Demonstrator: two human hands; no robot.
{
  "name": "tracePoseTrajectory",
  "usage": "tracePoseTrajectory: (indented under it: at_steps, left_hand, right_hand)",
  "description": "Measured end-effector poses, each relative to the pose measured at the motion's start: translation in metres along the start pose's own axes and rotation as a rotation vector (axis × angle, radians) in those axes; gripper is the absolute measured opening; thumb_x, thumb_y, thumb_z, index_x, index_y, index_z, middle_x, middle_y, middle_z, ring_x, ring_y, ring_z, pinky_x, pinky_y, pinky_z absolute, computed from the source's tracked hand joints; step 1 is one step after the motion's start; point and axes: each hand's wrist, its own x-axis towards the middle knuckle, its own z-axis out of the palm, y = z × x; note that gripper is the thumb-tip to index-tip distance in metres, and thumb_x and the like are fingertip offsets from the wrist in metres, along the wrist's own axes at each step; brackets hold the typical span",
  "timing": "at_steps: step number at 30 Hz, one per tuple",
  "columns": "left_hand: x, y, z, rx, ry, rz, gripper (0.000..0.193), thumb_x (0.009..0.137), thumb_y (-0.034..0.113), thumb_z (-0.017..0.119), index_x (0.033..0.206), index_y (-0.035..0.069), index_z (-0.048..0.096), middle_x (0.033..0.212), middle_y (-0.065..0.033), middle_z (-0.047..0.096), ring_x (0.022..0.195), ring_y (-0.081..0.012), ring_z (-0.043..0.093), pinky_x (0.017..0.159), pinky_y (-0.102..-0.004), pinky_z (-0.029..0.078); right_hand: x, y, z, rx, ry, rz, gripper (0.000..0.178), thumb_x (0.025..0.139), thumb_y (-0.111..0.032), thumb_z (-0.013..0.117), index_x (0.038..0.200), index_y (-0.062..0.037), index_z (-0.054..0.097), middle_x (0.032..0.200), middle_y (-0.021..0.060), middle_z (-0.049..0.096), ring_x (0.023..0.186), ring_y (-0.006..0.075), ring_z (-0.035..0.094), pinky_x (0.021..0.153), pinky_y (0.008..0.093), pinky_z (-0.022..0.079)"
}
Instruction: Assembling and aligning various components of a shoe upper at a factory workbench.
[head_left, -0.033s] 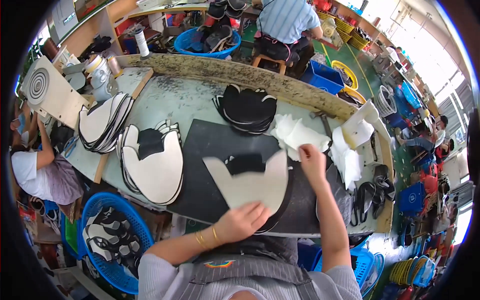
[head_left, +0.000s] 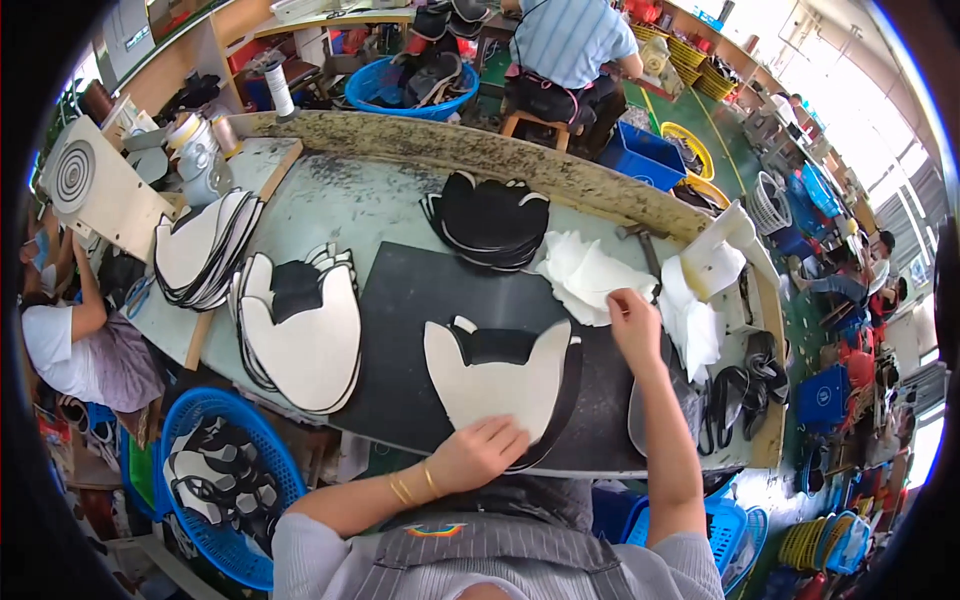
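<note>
A cream, U-shaped shoe-upper piece [head_left: 490,390] lies over a black piece of similar shape [head_left: 565,390] on a dark mat [head_left: 395,300]. My left hand [head_left: 485,450] is closed at its lower curved edge, fingers on top; the thumb is hidden. To the right, my right hand [head_left: 635,325] is raised with thumb and fingers pinched together; whatever is between them is too small to make out. Just beyond it sits a heap of thin white sheets [head_left: 590,275]. A stack of black pieces [head_left: 490,220] stands at the mat's far edge.
Stacked cream pieces [head_left: 305,345] lie on the left, with another stack [head_left: 205,250] beyond. A hammer [head_left: 645,245] and black straps [head_left: 735,400] are on the right. A blue basket of cut parts [head_left: 235,480] stands lower left. Co-workers sit ahead and at left.
The cream piece, blurred and tilted before, now lies flatter and squarer over the black one. My left hand shifted slightly down; my right hand moved slightly right. The view shifted a little.
</note>
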Motion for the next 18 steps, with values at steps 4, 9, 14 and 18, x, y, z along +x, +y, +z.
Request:
tracePoseTrajectory:
  at_steps: [4,9,14,18]
  left_hand:
    - [0.024,-0.012,-0.001,-0.265,-0.149,-0.22,0.021,0.082,0.019,0.065,0.093,0.002,0.062,0.095,-0.0113,0.065,0.085,-0.0267,0.064,0.071,-0.0341,0.053]
    - [0.107,-0.079,0.067,-0.226,0.071,-0.367,0.023,0.083,0.017,0.063,0.1,0.001,0.062,0.096,-0.0149,0.064,0.088,-0.0307,0.063,0.076,-0.0364,0.051]
    - [0.148,-0.125,0.114,-0.347,0.085,-0.521,0.026,0.083,0.017,0.064,0.103,-0.001,0.061,0.102,-0.0176,0.063,0.095,-0.0335,0.06,0.083,-0.0394,0.048]
    - [0.159,-0.123,0.109,-0.286,0.036,-0.473,0.033,0.081,0.022,0.067,0.104,-0.002,0.061,0.103,-0.0171,0.063,0.093,-0.0318,0.06,0.08,-0.0375,0.049]
  right_hand:
    - [0.024,0.028,-0.013,-0.161,-0.071,-0.203,0.012,0.08,-0.013,0.061,0.087,-0.0035,0.066,0.088,0.0121,0.065,0.084,0.0304,0.062,0.073,0.0406,0.05]
    - [0.047,0.028,0.023,-0.383,-0.274,-0.517,0.015,0.079,-0.009,0.059,0.092,-0.0063,0.067,0.088,0.0109,0.065,0.085,0.0309,0.062,0.074,0.0394,0.051]
    - [0.061,0.04,0.019,-0.19,-0.161,-0.235,0.013,0.08,-0.008,0.059,0.09,-0.0021,0.065,0.084,0.0112,0.065,0.073,0.0249,0.062,0.068,0.0332,0.051]
    - [0.074,0.049,-0.021,0.599,0.154,0.232,0.01,0.086,-0.008,0.055,0.09,-0.001,0.062,0.086,0.0082,0.065,0.075,0.0189,0.06,0.07,0.031,0.049]
